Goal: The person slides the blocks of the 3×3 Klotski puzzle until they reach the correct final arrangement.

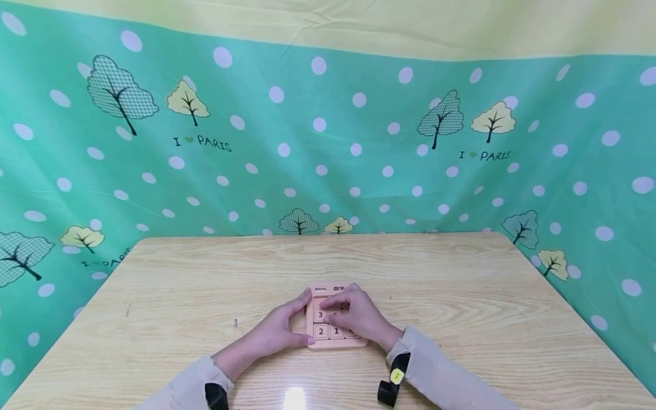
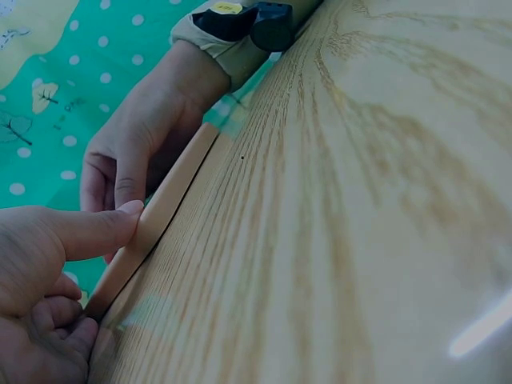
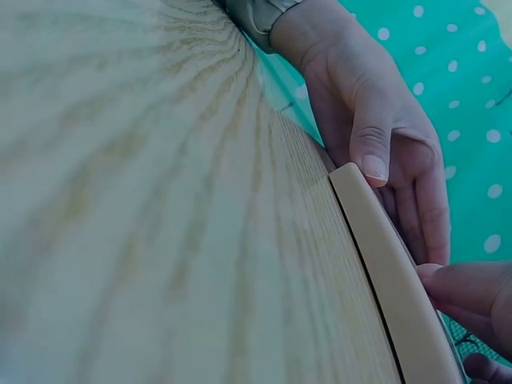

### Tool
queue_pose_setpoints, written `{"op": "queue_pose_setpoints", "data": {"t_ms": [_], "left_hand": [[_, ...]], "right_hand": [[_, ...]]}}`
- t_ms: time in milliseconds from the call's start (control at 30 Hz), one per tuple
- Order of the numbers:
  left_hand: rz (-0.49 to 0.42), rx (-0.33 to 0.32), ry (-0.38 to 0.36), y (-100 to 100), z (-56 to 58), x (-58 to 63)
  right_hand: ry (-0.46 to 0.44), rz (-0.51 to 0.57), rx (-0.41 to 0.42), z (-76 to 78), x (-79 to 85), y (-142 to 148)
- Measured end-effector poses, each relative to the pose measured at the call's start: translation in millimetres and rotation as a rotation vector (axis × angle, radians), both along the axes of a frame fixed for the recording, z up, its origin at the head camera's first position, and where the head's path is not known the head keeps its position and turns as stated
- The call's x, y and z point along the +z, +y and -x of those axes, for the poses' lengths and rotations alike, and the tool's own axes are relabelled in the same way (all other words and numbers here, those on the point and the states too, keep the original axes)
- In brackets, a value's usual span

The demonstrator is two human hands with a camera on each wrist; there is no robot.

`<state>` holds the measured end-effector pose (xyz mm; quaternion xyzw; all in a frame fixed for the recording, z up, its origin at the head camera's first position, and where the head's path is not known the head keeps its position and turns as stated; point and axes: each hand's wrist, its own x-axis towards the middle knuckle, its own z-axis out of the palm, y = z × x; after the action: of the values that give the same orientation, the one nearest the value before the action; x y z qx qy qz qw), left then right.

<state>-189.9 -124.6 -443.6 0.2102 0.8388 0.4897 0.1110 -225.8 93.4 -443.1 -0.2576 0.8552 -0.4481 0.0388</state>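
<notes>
A pink number slide puzzle point(image 1: 338, 344) lies flat on the table, its tiles marked 3 point(image 1: 320, 315), 2 point(image 1: 320, 332) and 1 point(image 1: 336, 332) showing. My left hand point(image 1: 277, 330) grips its left side, thumb at the near left corner and fingers farther up the edge. Over the tiles reaches my right hand point(image 1: 361, 316), thumb and forefinger coming down around tile 3; it covers the tiles on the right. Both wrist views show the puzzle's side point(image 2: 172, 176) low along the tabletop, with the right thumb point(image 3: 436, 276) over its top face.
The wood-grain table point(image 1: 435, 273) extends around the puzzle. Behind it hangs a green dotted curtain point(image 1: 359, 188) with printed trees. A black wrist strap with a yellow tag point(image 1: 397, 376) sits on the right sleeve, and glare shows on the near tabletop.
</notes>
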Motion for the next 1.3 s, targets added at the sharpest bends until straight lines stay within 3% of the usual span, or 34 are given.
{"op": "queue_pose_setpoints", "data": {"t_ms": [300,567,1300], "left_hand": [[-0.001,0.0,0.001,-0.3,-0.5,0.5],[-0.013,-0.003,-0.007,-0.6,-0.7,-0.4],[0.006,0.006,0.0,0.0,-0.7,0.4]], "right_hand": [[0.048,-0.024,-0.024,3.4,0.6,-3.1],[0.029,-0.037,-0.045,4.8,2.1,-5.7],[0.034,0.043,-0.078,6.0,4.9,-9.4]]}}
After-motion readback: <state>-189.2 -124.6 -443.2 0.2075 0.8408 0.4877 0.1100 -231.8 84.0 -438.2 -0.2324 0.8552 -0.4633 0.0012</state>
